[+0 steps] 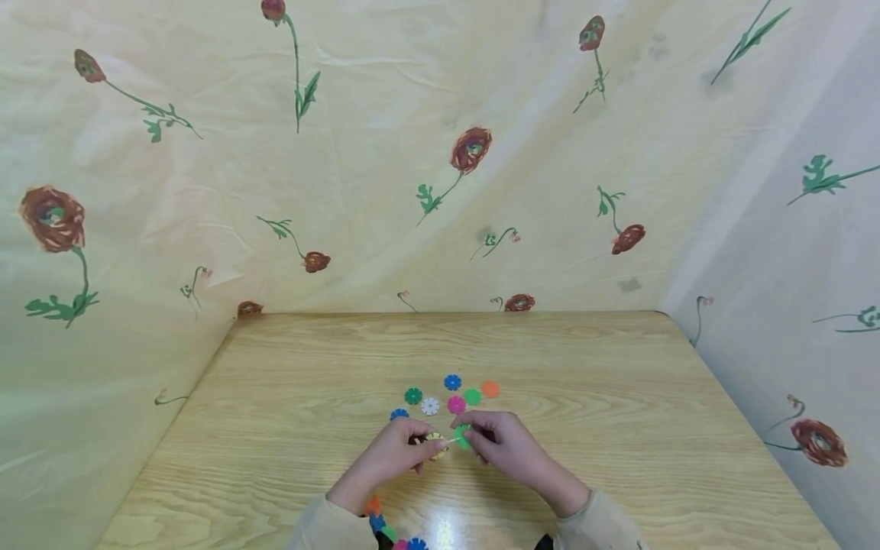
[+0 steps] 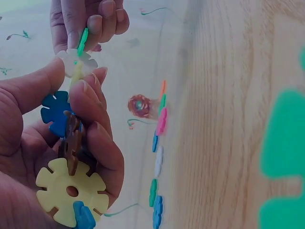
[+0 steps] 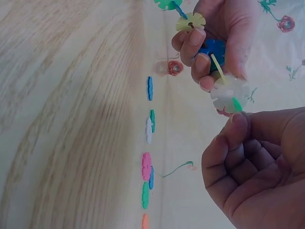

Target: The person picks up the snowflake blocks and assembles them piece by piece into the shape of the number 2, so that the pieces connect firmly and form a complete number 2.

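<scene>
My left hand grips a chain of slotted plastic flower discs. The chain includes a large yellow disc, a brown disc, a blue disc and a white disc at its far end. Thumb and forefinger of that hand pinch close to the white disc. Opposite, my right hand pinches a green disc between thumb and fingers. The green disc meets the white one's edge, set crosswise to it; how deep the slots interlock I cannot tell.
Loose discs lie on the wooden table beyond the hands: blue, dark green, white, pink, light green and orange. Several coloured discs line up beside the left sleeve. Flowered cloth hangs behind.
</scene>
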A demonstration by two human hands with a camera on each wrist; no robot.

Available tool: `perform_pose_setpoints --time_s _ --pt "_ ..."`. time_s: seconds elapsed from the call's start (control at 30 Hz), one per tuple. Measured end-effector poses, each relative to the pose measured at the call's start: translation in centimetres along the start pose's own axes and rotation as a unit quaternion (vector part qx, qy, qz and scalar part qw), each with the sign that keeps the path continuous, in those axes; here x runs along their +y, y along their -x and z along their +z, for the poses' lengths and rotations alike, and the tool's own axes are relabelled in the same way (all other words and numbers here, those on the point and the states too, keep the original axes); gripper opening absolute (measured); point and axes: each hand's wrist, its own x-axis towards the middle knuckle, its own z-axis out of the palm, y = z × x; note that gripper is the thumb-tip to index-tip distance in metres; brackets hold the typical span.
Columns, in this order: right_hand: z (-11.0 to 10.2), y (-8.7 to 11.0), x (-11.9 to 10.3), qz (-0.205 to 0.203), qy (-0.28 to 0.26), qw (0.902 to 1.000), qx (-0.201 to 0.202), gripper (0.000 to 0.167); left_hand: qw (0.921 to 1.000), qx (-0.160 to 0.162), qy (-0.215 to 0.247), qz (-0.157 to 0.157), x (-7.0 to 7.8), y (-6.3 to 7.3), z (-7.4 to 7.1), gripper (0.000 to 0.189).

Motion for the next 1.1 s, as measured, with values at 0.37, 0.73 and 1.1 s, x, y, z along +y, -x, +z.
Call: perform_pose_setpoints --time_s 0.37,0.73,1.1 --pt "-0.4 -0.1 0.7 0.006 -0.03 0.9995 0.011 0.027 0.9996 0.005 0.025 -0.014 0.1 0.1 -0.3 0.032" --pt "-2.1 -1.8 2.8 0.071 0.107 0.9838 0.126 0.015 0.9992 0.009 0.037 -0.013 -0.1 0.3 -0.7 0.022" --pt "-2.7 -2.8 4.3 0.104 0.17 0.9741 0.106 0.028 0.9996 0.001 -0.027 0.007 0.3 0.7 -0.1 0.02"
